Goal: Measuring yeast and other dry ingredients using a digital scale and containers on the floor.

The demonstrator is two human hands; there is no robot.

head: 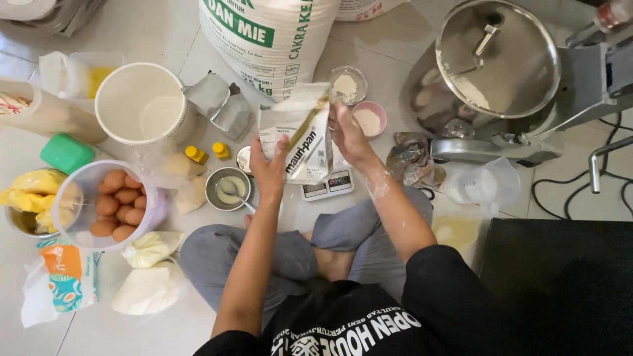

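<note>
While both hands hold the white foil packet (pixel 300 135) up over the floor, most risks sit right below it. Going L to R:

Far L, clear tub of brown eggs (pixel 112 206) stands near the person's knee; a leg shift could knock it over, eggs crack. Big white bucket (pixel 144 104) behind it, well apart, low risk.

Small steel bowl w/ spoon (pixel 228 188) sits just beside the L wrist; spoon handle sticks toward the arm, an elbow drop could flip it & spill the pale liquid.

L hand (pixel 269 170) grip: fingers wrapped on the packet's lower L edge, pinching it. R hand (pixel 348 135) grip: fingers pressed on the packet's R side, near the top. Packet top looks open & tilted; if tipped too far, powder likely dumps fast, overshoots. R forearm looks floury, so grip may slip on the foil.

Digital scale (pixel 328 184) lies on the floor under the packet, partly hidden by it; can't tell what's on its plate. Spill on the display = unreadable.

Small glass cup w/ powder (pixel 347 86) & pink bowl (pixel 369 120) sit just behind the R hand; a backward flick could tip them.

Far R, stand mixer bowl (pixel 498 59) & cables (pixel 560 191) on the floor: trip/snag risk if the person gets up.
</note>
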